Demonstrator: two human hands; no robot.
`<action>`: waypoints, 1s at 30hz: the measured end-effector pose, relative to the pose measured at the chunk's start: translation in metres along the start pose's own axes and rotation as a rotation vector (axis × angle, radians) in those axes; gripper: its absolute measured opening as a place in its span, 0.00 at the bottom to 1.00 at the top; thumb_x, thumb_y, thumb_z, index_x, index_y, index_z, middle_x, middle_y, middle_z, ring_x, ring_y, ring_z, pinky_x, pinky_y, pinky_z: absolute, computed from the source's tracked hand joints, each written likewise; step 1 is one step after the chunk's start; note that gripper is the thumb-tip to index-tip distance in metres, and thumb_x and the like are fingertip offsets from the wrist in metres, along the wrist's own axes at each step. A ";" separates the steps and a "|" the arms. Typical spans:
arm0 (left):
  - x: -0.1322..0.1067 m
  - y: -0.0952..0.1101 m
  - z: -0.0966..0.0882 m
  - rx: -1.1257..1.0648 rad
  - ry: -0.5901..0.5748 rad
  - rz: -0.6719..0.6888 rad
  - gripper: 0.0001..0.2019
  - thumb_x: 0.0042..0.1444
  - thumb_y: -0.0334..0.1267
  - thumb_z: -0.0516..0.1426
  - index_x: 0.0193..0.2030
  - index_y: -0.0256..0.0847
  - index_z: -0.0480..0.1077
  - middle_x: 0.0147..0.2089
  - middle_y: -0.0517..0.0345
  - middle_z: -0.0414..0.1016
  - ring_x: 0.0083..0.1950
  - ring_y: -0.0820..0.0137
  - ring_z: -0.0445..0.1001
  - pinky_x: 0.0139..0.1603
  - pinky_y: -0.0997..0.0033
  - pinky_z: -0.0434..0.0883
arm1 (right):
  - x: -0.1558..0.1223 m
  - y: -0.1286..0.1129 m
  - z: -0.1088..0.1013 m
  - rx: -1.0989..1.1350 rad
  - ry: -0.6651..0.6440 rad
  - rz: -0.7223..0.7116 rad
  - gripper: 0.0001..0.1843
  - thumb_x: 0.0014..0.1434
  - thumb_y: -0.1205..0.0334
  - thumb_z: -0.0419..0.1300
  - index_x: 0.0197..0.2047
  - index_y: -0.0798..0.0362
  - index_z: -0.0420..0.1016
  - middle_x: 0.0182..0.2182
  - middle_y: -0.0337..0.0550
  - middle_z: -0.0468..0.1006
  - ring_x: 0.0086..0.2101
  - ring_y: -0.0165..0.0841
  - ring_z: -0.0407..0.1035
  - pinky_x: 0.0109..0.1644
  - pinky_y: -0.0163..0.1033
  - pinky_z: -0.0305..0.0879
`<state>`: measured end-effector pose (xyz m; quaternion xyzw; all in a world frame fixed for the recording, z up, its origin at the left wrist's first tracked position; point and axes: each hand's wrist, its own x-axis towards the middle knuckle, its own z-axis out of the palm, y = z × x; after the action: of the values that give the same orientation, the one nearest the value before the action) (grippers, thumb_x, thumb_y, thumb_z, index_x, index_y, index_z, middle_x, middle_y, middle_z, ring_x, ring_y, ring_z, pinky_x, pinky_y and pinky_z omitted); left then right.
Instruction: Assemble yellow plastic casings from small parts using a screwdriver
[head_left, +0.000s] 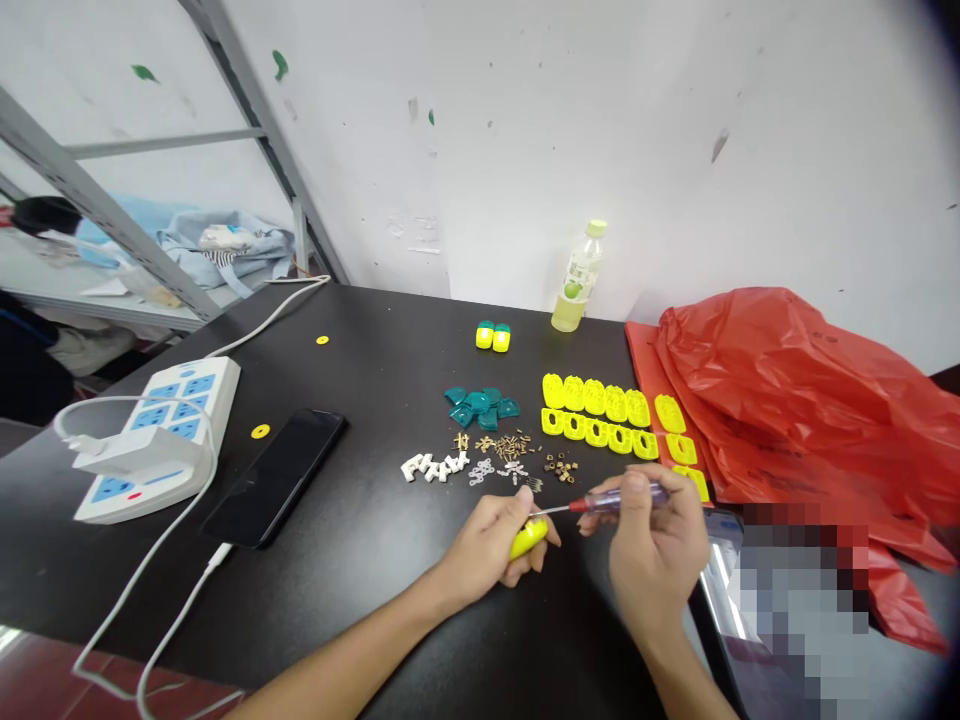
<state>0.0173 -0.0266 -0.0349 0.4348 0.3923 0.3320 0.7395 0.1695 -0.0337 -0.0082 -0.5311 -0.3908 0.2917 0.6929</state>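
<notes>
A: A black worktop (360, 590) is seen against a white wall (525, 130), with a grey metal shelf frame (97, 205) at the far left. What is laid out on it?

B: Rows of yellow plastic shells (596, 410) are set out right of centre, beside a red plastic bag (787, 400). Teal plastic pieces (478, 408), white plastic pieces (435, 466) and small brass parts (506, 447) are grouped just left of the rows. A plastic water bottle (579, 280) is stood near the far edge.

A: And further left?

B: A white power strip (154, 440) and a black smartphone (274, 478) are placed there, and a white cable (172, 590) is plugged into the smartphone.

A: What is held in the left hand (491, 545)?

B: A small yellow plastic casing (528, 538) is gripped by the curled fingers (517, 508), low over the near part of the worktop.

A: And in the right hand (652, 540)?

B: A small screwdriver (619, 500) with a red and clear handle is pinched by the fingers (637, 483). Its thin shaft is pointed left, with the tip just beside the left hand. Whether the casing is touched by the tip cannot be told.
</notes>
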 end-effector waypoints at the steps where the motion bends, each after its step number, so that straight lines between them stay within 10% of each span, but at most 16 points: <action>1: 0.002 0.001 -0.002 -0.138 -0.006 -0.075 0.27 0.64 0.58 0.50 0.31 0.34 0.74 0.20 0.60 0.66 0.15 0.80 0.51 0.15 0.79 0.48 | 0.003 0.000 -0.001 0.050 0.044 0.020 0.11 0.64 0.53 0.61 0.42 0.49 0.66 0.24 0.35 0.76 0.16 0.29 0.69 0.19 0.35 0.70; 4: 0.006 0.006 -0.007 -0.540 -0.008 -0.273 0.19 0.61 0.48 0.55 0.29 0.32 0.73 0.20 0.59 0.62 0.16 0.81 0.50 0.15 0.82 0.42 | 0.014 0.000 -0.005 0.237 0.032 0.162 0.09 0.64 0.53 0.60 0.42 0.48 0.65 0.23 0.34 0.74 0.21 0.31 0.71 0.22 0.36 0.71; 7: 0.007 0.009 -0.007 -0.742 0.001 -0.347 0.15 0.57 0.41 0.55 0.28 0.31 0.72 0.23 0.57 0.62 0.19 0.80 0.54 0.15 0.83 0.44 | 0.015 0.001 -0.006 0.232 -0.309 0.389 0.08 0.62 0.54 0.59 0.41 0.49 0.69 0.20 0.30 0.67 0.17 0.27 0.63 0.20 0.34 0.66; 14: 0.004 -0.002 0.014 -0.693 0.042 -0.324 0.07 0.51 0.35 0.56 0.27 0.34 0.70 0.23 0.60 0.62 0.20 0.78 0.60 0.18 0.81 0.54 | -0.004 0.004 0.001 -0.399 -0.836 0.106 0.07 0.54 0.61 0.67 0.38 0.49 0.79 0.25 0.34 0.71 0.27 0.29 0.64 0.31 0.34 0.62; 22: 0.006 -0.005 0.012 -0.575 0.077 -0.306 0.14 0.61 0.42 0.56 0.28 0.33 0.71 0.19 0.58 0.68 0.16 0.76 0.64 0.15 0.79 0.62 | 0.015 -0.009 -0.021 -0.107 -1.021 0.342 0.08 0.60 0.55 0.63 0.37 0.51 0.75 0.25 0.35 0.74 0.26 0.30 0.66 0.33 0.35 0.66; 30: 0.001 0.025 -0.011 -0.767 0.076 -0.074 0.14 0.65 0.34 0.53 0.50 0.28 0.75 0.52 0.40 0.79 0.52 0.61 0.80 0.54 0.65 0.75 | 0.027 -0.015 -0.040 -0.457 -1.242 0.244 0.04 0.55 0.66 0.66 0.34 0.49 0.74 0.25 0.31 0.68 0.25 0.28 0.59 0.29 0.31 0.55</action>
<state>0.0046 -0.0116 -0.0161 0.0998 0.2822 0.4436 0.8448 0.2177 -0.0355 0.0076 -0.4383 -0.7059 0.5293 0.1719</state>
